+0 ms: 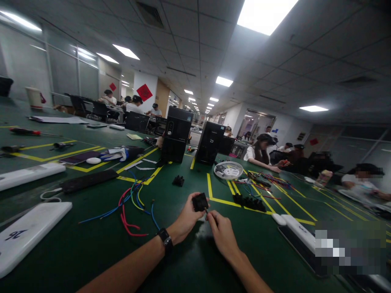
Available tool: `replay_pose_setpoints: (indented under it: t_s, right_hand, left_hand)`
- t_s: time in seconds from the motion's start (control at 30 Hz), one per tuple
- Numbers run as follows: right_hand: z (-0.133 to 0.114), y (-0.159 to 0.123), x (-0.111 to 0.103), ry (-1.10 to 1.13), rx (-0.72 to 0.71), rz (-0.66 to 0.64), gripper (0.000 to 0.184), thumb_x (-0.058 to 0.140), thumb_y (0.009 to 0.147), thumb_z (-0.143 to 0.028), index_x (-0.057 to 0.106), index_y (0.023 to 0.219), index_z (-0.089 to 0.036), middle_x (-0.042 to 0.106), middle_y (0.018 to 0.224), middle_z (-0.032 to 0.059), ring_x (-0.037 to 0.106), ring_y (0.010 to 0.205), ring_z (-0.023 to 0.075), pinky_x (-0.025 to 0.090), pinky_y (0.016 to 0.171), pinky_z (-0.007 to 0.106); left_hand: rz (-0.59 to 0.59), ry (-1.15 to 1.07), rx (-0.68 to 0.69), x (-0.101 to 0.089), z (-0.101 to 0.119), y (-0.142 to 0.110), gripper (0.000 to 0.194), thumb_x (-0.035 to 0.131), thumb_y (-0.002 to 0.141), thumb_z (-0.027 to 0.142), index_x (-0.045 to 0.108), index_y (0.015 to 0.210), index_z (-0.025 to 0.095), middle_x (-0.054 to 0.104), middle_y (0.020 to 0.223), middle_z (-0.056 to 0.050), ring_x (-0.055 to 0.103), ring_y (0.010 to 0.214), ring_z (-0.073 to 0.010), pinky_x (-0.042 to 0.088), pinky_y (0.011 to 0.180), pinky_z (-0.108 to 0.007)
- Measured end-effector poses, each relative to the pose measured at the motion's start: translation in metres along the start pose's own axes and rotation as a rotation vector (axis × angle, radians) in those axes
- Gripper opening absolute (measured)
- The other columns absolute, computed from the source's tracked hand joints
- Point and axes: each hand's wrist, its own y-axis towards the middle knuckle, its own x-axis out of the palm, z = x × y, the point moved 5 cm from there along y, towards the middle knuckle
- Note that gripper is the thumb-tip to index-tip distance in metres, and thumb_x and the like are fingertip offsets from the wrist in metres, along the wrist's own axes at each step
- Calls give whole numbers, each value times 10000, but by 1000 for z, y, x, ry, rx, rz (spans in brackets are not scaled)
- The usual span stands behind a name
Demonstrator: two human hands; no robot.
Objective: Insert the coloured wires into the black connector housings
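Observation:
My left hand (187,216), with a dark watch on its wrist, grips a small black block-shaped part (200,202) by its side. Close against the block's lower right corner is my right hand (220,230), its fingertips pinched together on something thin and small that I cannot make out. Left of my hands lie loose wires (132,203) in blue, red, green and yellow. A similar black part (178,180) rests on the green table just beyond my left hand.
Two black computer towers (175,134) stand at the back. Right of them are a white basket (228,170), a row of black parts (249,202) and tangled wires. White power banks (33,236), a screwdriver (26,131) and gloves (114,154) lie left. Other people sit further off.

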Motion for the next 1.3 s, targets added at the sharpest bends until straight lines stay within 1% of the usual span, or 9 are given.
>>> replay_pose_setpoints:
  t_s: [0.17,0.33,0.5,0.63,0.77,0.93,1.07,1.2,1.3]
  right_hand:
    - [0,0,0,17,-6,18,346,358,948,-368,590,778,-175,640,696,24,598,646,158,367,608,232]
    - [0,0,0,43,-2,28,379,336,952,-405,577,766,-179,630,682,23,587,641,162,365,611,239]
    - [-3,0,-1,41,5,10,359,347,949,-384,575,762,-179,623,678,17,582,628,156,359,593,238]
    - [-3,-1,-1,42,-1,18,349,359,946,-370,576,751,-179,622,671,18,585,629,157,360,593,239]
    - [-2,-1,0,53,1,6,351,359,948,-364,584,751,-180,634,687,24,593,644,161,363,606,239]
    - [-6,-2,4,26,-10,-23,353,365,947,-348,602,747,-178,638,680,24,580,618,155,353,593,238]
    - [-16,-3,2,82,-27,-30,320,393,935,-318,639,787,-175,659,717,24,582,629,151,359,583,230]
    - [-26,-4,-5,120,-53,-42,278,421,918,-288,675,900,-177,666,720,22,584,634,156,372,594,232]
    - [-26,-5,-6,122,-47,-15,285,424,915,-291,683,897,-174,655,688,23,575,611,156,373,588,236]
  left_hand:
    - [-15,-13,18,2,2,-1,592,639,666,45,330,1129,245,541,1241,-111,589,1050,-190,436,934,-406]
    - [-12,33,17,4,5,-3,566,639,695,78,311,1121,256,533,1258,-111,568,1096,-198,447,925,-400]
    - [-16,82,6,8,10,-6,549,638,706,84,284,1081,274,501,1311,-107,571,1090,-179,454,920,-386]
    - [-23,115,11,12,15,-9,557,645,724,121,268,1102,279,483,1334,-120,565,1103,-183,452,924,-395]
    - [-47,183,29,14,19,-12,579,635,727,134,283,1166,270,508,1301,-110,546,1125,-183,441,943,-386]
    - [48,296,79,8,16,-10,491,590,760,176,340,1178,231,570,1193,-109,594,1042,-189,463,909,-379]
    - [83,401,102,2,16,-7,514,563,767,175,327,1220,222,577,1165,-109,622,988,-194,499,848,-371]
    - [50,586,217,3,29,-6,455,565,751,156,410,1176,211,609,1102,-84,602,1027,-201,443,938,-397]
    - [21,624,249,6,33,-8,410,554,757,152,438,1145,213,616,1073,-73,593,1038,-200,429,954,-387]
